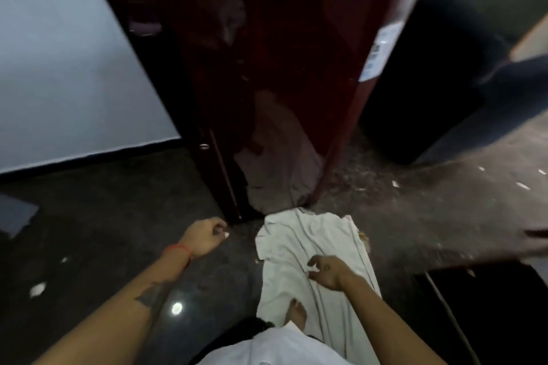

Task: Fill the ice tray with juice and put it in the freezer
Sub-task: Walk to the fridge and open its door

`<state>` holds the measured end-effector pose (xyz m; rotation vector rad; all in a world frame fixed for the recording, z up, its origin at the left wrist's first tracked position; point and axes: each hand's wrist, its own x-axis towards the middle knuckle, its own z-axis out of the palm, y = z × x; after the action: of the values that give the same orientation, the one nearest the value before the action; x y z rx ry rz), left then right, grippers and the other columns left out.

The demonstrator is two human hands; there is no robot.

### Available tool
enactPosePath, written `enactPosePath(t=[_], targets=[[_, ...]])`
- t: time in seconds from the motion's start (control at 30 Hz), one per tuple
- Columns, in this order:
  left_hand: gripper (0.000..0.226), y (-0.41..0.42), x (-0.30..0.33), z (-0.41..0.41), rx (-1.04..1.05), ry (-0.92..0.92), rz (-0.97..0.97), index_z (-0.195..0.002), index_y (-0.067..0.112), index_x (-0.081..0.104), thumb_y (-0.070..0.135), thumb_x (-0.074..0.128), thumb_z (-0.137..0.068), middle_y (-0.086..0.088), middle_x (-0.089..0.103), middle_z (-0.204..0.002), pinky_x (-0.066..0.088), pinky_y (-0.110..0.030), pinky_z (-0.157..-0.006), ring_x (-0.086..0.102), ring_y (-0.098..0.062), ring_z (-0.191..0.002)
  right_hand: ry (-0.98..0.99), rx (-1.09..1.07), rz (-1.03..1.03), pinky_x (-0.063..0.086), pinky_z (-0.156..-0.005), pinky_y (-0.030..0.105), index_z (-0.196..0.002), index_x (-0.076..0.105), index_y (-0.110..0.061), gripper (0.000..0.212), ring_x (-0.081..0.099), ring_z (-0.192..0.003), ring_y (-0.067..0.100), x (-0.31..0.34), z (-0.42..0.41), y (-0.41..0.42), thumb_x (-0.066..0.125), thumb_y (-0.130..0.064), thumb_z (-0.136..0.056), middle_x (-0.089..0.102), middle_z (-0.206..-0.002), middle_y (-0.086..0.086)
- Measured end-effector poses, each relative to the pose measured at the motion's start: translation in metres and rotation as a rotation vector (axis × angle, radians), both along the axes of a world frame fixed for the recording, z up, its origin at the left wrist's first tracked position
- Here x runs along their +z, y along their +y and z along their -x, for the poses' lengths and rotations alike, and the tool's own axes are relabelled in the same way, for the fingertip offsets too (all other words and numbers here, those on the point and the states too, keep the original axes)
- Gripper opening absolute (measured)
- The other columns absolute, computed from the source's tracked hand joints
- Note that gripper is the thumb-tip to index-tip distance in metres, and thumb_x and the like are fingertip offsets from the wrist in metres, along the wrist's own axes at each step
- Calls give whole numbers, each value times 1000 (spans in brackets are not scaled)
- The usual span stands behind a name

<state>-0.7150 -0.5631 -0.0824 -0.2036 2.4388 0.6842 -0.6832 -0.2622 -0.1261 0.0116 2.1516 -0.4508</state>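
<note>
A tall dark red fridge (267,53) stands straight ahead, and its glossy front reflects the room. Its doors look closed, though the frame is blurred. No ice tray or juice is in view. My left hand (204,235) hangs low by the fridge's bottom left corner, with the fingers curled in and nothing clearly held. My right hand (327,271) hovers above a white cloth (308,237) on the floor, fingers apart and holding nothing.
My bare foot (296,312) stands on the cloth. A pale wall (59,68) runs along the left. A dark bulky object (430,104) sits to the right of the fridge. Paper scraps (38,289) litter the dark floor.
</note>
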Motion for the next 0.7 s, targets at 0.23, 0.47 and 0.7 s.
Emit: enactPosePath(t=[0.23, 0.47, 0.7], targets=[[30, -61, 18, 9, 336, 199, -160, -116, 14, 63, 25, 63, -89, -4, 67, -113, 42, -21, -86, 61, -15, -101, 289, 99, 219, 41, -98, 32, -128, 54, -13, 45, 51, -122, 29, 47, 108, -108, 57, -37, -90, 58, -130, 12], [32, -118, 25, 67, 316, 300, -291, -120, 14, 61, 22, 63, -89, -4, 66, -117, 44, -20, -85, 61, -11, -96, 773, -87, 459, 49, -90, 36, -133, 45, -19, 56, 58, -112, 25, 108, 159, -229, 61, -42, -85, 60, -125, 11], [61, -160, 38, 124, 252, 435, -345, -142, 17, 36, 26, 63, -88, -7, 51, -138, 45, -29, -93, 57, -23, -114, 943, -470, 499, 47, -98, 38, -135, 39, -2, 75, 55, -119, 26, 139, 178, -298, 63, -49, -81, 58, -127, 15]])
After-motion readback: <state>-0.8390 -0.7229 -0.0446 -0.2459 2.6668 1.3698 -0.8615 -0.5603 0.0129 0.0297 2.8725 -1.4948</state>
